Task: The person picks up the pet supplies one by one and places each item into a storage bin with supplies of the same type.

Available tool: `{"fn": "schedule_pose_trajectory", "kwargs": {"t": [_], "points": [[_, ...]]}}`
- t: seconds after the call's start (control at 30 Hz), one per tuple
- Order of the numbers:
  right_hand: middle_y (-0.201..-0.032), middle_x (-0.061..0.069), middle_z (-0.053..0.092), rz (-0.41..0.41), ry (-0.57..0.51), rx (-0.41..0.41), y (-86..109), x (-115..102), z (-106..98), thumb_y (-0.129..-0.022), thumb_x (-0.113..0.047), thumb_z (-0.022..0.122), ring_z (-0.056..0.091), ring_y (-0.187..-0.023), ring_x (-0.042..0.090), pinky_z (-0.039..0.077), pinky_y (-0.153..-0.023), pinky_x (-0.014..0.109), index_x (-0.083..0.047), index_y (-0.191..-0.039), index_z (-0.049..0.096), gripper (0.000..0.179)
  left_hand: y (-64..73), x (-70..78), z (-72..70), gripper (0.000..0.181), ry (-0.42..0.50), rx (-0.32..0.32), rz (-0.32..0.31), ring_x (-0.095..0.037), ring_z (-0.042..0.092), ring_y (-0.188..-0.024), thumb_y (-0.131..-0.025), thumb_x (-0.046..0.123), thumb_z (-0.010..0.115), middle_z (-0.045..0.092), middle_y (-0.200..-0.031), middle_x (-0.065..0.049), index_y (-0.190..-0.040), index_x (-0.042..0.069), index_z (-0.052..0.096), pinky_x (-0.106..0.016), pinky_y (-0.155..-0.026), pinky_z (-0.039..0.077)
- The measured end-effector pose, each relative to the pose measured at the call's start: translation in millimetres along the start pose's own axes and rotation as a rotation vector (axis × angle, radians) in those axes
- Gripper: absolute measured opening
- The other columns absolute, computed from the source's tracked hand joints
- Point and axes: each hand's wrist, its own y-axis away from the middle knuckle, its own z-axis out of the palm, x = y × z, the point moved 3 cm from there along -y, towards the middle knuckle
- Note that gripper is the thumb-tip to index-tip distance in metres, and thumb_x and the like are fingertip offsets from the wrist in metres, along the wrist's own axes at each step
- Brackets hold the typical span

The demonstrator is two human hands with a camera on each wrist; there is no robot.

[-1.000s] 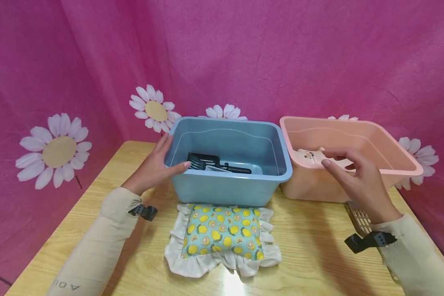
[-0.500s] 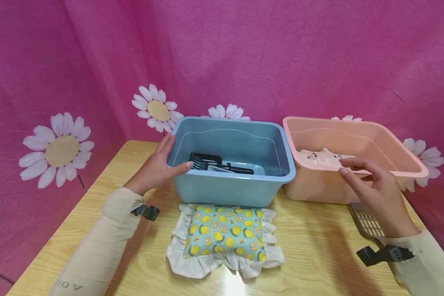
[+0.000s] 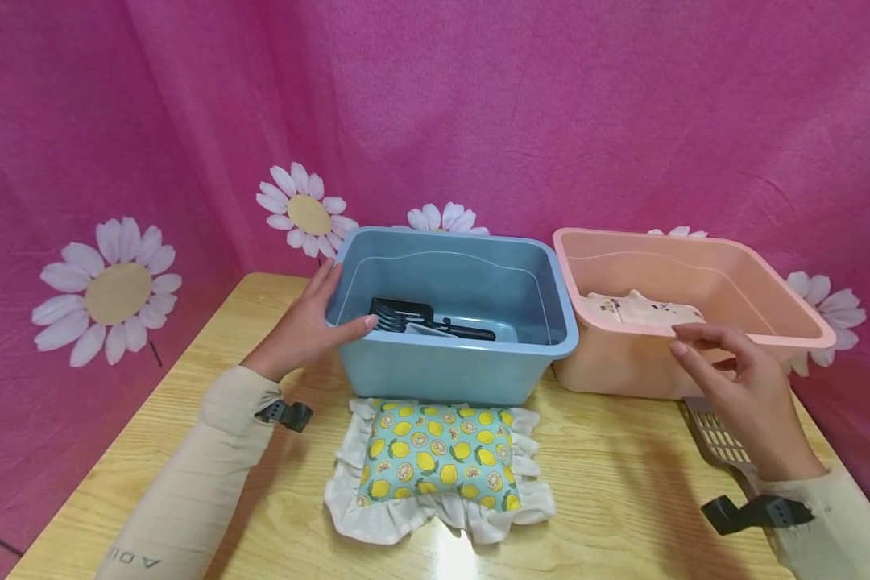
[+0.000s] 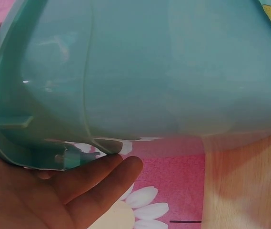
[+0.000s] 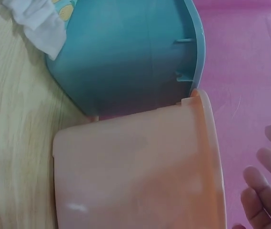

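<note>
The spread left hand touches the blue tub; just beyond the loosely curled right hand sits the pink tub.

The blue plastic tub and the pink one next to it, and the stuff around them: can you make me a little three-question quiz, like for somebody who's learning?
1. True or false: the lemon-print fabric cushion with white frills lies on the pale wooden table.
2. Which hand touches the blue rectangular plastic tub: A left, B right, C both?
3. Fill in: the cream item with small dark prints lies inside the ____ tub.

Key: 1. True. 2. A, the left hand. 3. Pink: the pink rectangular plastic tub.
</note>
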Motion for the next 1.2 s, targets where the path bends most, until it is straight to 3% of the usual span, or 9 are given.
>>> {"fn": "schedule_pose_trajectory", "kwargs": {"t": [0.37,0.6,0.9,1.2], "points": [[-0.100,-0.008,0.063,0.006,-0.024,0.015,6.8,9,-4,-0.090,-0.015,0.069,0.055,-0.090,0.005,0.041,-0.071,0.011,-0.006,-0.121,0.065,0.032,0.8,0.8,-0.1,0.106,-0.006,0.002,0.001,-0.037,0.015,-0.145,-0.079,0.064,0.065,-0.003,-0.162,0.002,-0.156,0.025,0.004,-0.067,-0.101,0.032],[-0.099,-0.015,0.062,0.056,0.009,0.022,12.2,16,-6,-0.090,-0.018,0.069,0.055,-0.088,0.003,0.043,-0.067,0.009,-0.006,-0.120,0.065,0.033,0.6,0.3,0.4,0.105,-0.003,0.003,0.002,-0.037,0.016,-0.144,-0.079,0.063,0.065,-0.002,-0.162,0.002,-0.156,0.025,0.004,-0.067,-0.100,0.034],[-0.094,-0.016,0.062,0.040,-0.003,0.052,17.9,22,-14,-0.089,-0.014,0.070,0.054,-0.091,-0.001,0.041,-0.070,0.008,-0.005,-0.119,0.065,0.032,1.1,-0.3,0.8,0.105,-0.006,0.002,-0.005,-0.037,0.015,-0.144,-0.079,0.063,0.065,-0.003,-0.162,0.003,-0.156,0.026,0.004,-0.066,-0.100,0.035],[-0.095,-0.022,0.060,0.110,0.025,0.053,23.2,29,-21,-0.090,-0.019,0.070,0.051,-0.092,-0.003,0.039,-0.071,0.006,-0.004,-0.122,0.064,0.036,1.0,0.4,0.5,0.106,-0.018,-0.002,-0.007,-0.037,0.016,-0.144,-0.079,0.064,0.065,-0.003,-0.162,0.002,-0.156,0.025,0.004,-0.066,-0.100,0.034]]}}
